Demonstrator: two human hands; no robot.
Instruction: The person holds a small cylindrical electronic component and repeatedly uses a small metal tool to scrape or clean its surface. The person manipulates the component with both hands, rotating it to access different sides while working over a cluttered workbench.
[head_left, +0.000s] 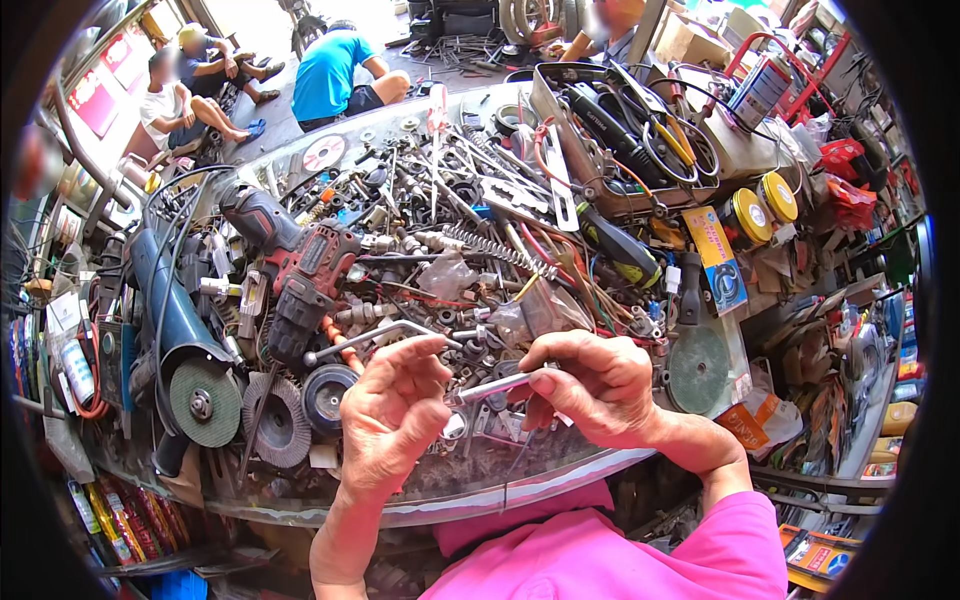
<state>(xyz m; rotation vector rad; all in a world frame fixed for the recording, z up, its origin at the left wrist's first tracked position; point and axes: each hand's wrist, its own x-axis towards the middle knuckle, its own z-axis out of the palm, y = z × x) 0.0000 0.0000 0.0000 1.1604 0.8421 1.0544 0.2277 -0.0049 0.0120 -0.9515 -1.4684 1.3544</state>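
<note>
My right hand (600, 388) pinches a slim silvery metal piece (492, 388) between thumb and fingers above the near part of the table; its exact kind I cannot make out. The far end of this piece points left, close to the thumb of my left hand (393, 412). That left hand is half curled, thumb and fingers apart, with nothing visible between them. Just beyond it lie a bent metal rod (375, 332) and a black-and-red cordless drill (300, 270). Loose bolts, fittings and a coil spring (500, 250) are heaped past both hands.
An angle grinder (180, 320) with a green disc and a flap disc (277, 420) lie left. At right are a screwdriver (620, 248), a round green disc (698, 370) and a metal box (590, 190) of tools. Beyond the table sits a person in blue (330, 75); others sit nearby.
</note>
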